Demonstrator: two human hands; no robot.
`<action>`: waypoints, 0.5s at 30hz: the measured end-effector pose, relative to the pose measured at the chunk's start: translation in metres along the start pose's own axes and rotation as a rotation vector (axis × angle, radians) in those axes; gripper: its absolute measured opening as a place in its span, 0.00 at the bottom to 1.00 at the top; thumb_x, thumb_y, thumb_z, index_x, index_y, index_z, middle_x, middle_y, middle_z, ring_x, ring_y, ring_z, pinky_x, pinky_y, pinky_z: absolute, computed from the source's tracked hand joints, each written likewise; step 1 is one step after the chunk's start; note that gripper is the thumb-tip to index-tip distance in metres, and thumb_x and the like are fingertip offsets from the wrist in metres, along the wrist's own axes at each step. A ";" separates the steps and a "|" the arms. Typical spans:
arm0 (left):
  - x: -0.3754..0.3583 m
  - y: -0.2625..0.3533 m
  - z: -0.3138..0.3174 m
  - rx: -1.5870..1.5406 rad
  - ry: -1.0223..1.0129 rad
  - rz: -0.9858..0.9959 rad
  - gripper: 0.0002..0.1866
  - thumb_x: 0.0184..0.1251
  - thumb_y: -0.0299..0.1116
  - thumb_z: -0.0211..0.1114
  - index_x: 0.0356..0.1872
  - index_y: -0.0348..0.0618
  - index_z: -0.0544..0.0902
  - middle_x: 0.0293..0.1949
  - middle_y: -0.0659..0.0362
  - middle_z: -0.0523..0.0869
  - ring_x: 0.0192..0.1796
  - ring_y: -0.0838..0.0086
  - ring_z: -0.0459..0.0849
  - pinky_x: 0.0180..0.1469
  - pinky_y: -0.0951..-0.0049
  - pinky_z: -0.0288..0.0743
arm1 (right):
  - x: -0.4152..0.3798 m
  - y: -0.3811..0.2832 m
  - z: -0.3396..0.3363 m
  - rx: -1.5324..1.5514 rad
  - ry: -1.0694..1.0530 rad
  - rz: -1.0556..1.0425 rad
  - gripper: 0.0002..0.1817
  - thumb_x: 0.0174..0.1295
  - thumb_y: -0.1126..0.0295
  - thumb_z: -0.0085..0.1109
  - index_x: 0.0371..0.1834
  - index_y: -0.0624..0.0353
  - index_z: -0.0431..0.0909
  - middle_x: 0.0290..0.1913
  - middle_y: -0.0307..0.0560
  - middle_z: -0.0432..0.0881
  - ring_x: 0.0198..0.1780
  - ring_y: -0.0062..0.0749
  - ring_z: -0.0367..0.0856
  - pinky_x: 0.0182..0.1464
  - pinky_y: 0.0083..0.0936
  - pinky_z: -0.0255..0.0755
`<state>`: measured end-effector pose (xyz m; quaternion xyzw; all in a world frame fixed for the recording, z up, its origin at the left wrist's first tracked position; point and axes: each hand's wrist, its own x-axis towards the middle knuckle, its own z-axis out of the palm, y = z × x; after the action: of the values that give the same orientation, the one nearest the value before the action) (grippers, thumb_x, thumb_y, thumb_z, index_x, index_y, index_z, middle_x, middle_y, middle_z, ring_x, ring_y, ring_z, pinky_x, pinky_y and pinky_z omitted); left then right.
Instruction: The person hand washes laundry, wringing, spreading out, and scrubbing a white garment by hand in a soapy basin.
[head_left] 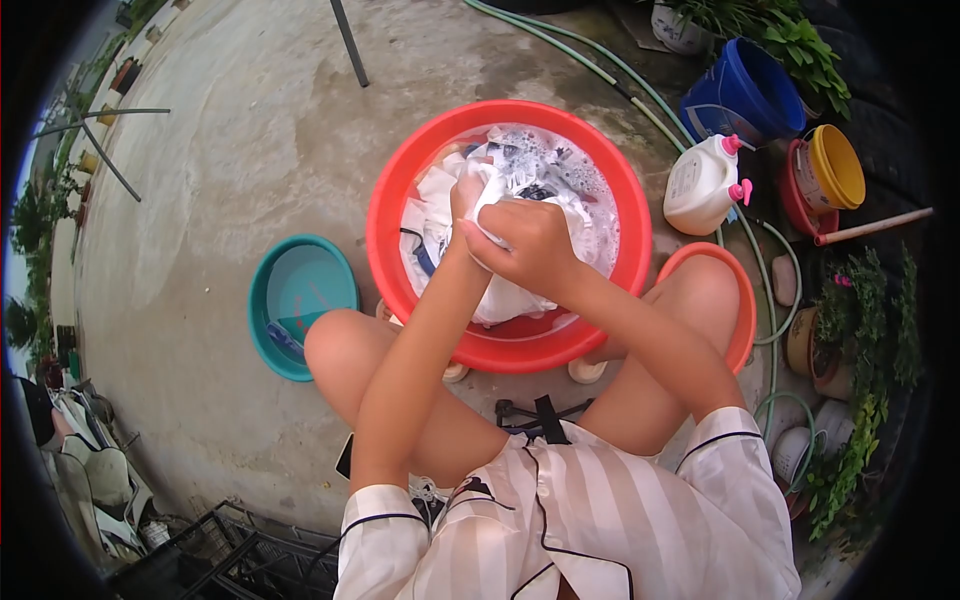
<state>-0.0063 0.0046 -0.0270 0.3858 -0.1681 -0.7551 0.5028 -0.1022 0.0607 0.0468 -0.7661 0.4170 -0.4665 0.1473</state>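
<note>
A red basin point(387, 290) in front of me holds wet white clothes point(525, 295) in soapy water with suds point(592, 190). Dark-edged parts show among the white fabric. Over the middle of the basin, my left hand point(468, 196) is closed on a bunched piece of white garment point(487, 190). My right hand point(527, 236) wraps round the same cloth close beside it, and the two hands touch. Some of my left fingers are hidden behind the cloth and the right hand.
A teal basin point(262, 325) with water stands left, an orange-red basin point(745, 300) right beside my knee. A white detergent jug point(700, 190), blue bucket point(715, 105), yellow bucket point(815, 170) and green hose point(600, 58) lie to the right, with potted plants point(868, 320).
</note>
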 end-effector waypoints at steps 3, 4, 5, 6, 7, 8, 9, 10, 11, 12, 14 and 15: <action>-0.021 -0.019 0.017 -0.155 -0.036 0.053 0.15 0.70 0.42 0.46 0.42 0.43 0.74 0.35 0.62 0.77 0.35 0.78 0.77 0.36 0.74 0.73 | 0.016 0.014 -0.005 0.030 0.024 0.236 0.16 0.55 0.62 0.55 0.15 0.60 0.70 0.16 0.52 0.71 0.18 0.46 0.72 0.21 0.33 0.64; -0.043 -0.005 0.044 -0.093 0.034 0.043 0.15 0.70 0.42 0.46 0.43 0.42 0.74 0.35 0.62 0.77 0.35 0.78 0.78 0.36 0.74 0.74 | 0.022 0.024 -0.008 0.031 0.034 0.333 0.16 0.56 0.61 0.55 0.16 0.60 0.71 0.16 0.53 0.72 0.18 0.47 0.72 0.22 0.34 0.64; -0.056 0.004 0.060 -0.030 0.104 0.034 0.15 0.70 0.42 0.46 0.44 0.42 0.74 0.35 0.61 0.78 0.35 0.77 0.79 0.36 0.73 0.74 | 0.026 0.030 -0.010 0.033 0.044 0.430 0.16 0.56 0.61 0.54 0.16 0.60 0.71 0.16 0.53 0.72 0.19 0.48 0.72 0.22 0.35 0.64; -0.060 0.004 0.061 -0.007 0.081 0.058 0.15 0.70 0.42 0.46 0.44 0.42 0.74 0.35 0.61 0.78 0.36 0.77 0.79 0.36 0.73 0.74 | 0.027 0.033 -0.010 0.047 0.060 0.441 0.17 0.57 0.60 0.54 0.17 0.60 0.71 0.16 0.54 0.72 0.19 0.49 0.72 0.22 0.36 0.63; -0.063 0.005 0.061 0.016 0.059 0.082 0.16 0.70 0.41 0.45 0.45 0.41 0.74 0.36 0.61 0.78 0.37 0.77 0.79 0.37 0.73 0.74 | 0.028 0.035 -0.009 0.061 0.076 0.452 0.17 0.57 0.60 0.54 0.17 0.60 0.71 0.16 0.54 0.72 0.20 0.50 0.72 0.23 0.36 0.63; -0.064 0.006 0.061 0.039 0.035 0.105 0.16 0.70 0.41 0.45 0.46 0.41 0.74 0.36 0.61 0.78 0.38 0.76 0.79 0.37 0.73 0.75 | 0.028 0.036 -0.009 0.074 0.092 0.463 0.17 0.57 0.60 0.53 0.17 0.61 0.71 0.16 0.55 0.72 0.20 0.50 0.72 0.23 0.37 0.63; -0.058 0.008 0.060 0.020 0.051 0.089 0.15 0.69 0.42 0.46 0.43 0.42 0.74 0.35 0.62 0.78 0.36 0.77 0.79 0.36 0.74 0.74 | 0.027 0.032 -0.008 0.032 0.088 0.425 0.17 0.57 0.61 0.54 0.16 0.60 0.70 0.16 0.54 0.71 0.20 0.48 0.72 0.22 0.36 0.63; -0.052 0.009 0.055 0.017 0.014 0.117 0.15 0.69 0.43 0.46 0.41 0.43 0.75 0.34 0.62 0.77 0.35 0.77 0.78 0.36 0.75 0.74 | 0.023 0.025 -0.007 0.023 0.070 0.344 0.17 0.56 0.61 0.54 0.16 0.60 0.70 0.16 0.53 0.71 0.19 0.47 0.72 0.21 0.35 0.63; -0.045 0.006 0.043 0.013 -0.022 0.145 0.14 0.69 0.43 0.47 0.40 0.44 0.75 0.33 0.63 0.77 0.34 0.78 0.78 0.35 0.75 0.74 | 0.019 0.016 -0.007 0.016 0.051 0.262 0.16 0.56 0.62 0.55 0.15 0.60 0.69 0.15 0.52 0.71 0.19 0.46 0.72 0.21 0.35 0.63; -0.033 0.002 0.026 0.009 -0.058 0.173 0.14 0.68 0.43 0.47 0.39 0.44 0.75 0.32 0.63 0.76 0.33 0.78 0.77 0.34 0.76 0.74 | 0.014 0.008 -0.006 0.009 0.032 0.180 0.16 0.55 0.63 0.56 0.14 0.59 0.69 0.15 0.51 0.71 0.18 0.44 0.72 0.20 0.34 0.63; 0.019 -0.006 -0.033 -0.252 -0.697 0.089 0.13 0.69 0.40 0.46 0.48 0.47 0.71 0.41 0.63 0.78 0.43 0.77 0.79 0.44 0.76 0.74 | 0.002 0.003 0.002 -0.002 0.041 -0.026 0.15 0.53 0.65 0.57 0.13 0.57 0.68 0.13 0.47 0.70 0.16 0.41 0.72 0.19 0.32 0.64; 0.025 -0.004 -0.033 -0.284 -0.748 0.068 0.13 0.69 0.40 0.46 0.48 0.46 0.71 0.40 0.63 0.78 0.43 0.77 0.79 0.44 0.76 0.74 | -0.001 0.000 0.002 -0.027 0.000 -0.074 0.15 0.53 0.65 0.58 0.13 0.57 0.68 0.13 0.47 0.71 0.16 0.40 0.72 0.19 0.31 0.64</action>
<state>0.0115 -0.0111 -0.0614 0.0054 -0.2460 -0.8421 0.4800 -0.1006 0.0606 0.0451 -0.7829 0.3947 -0.4658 0.1197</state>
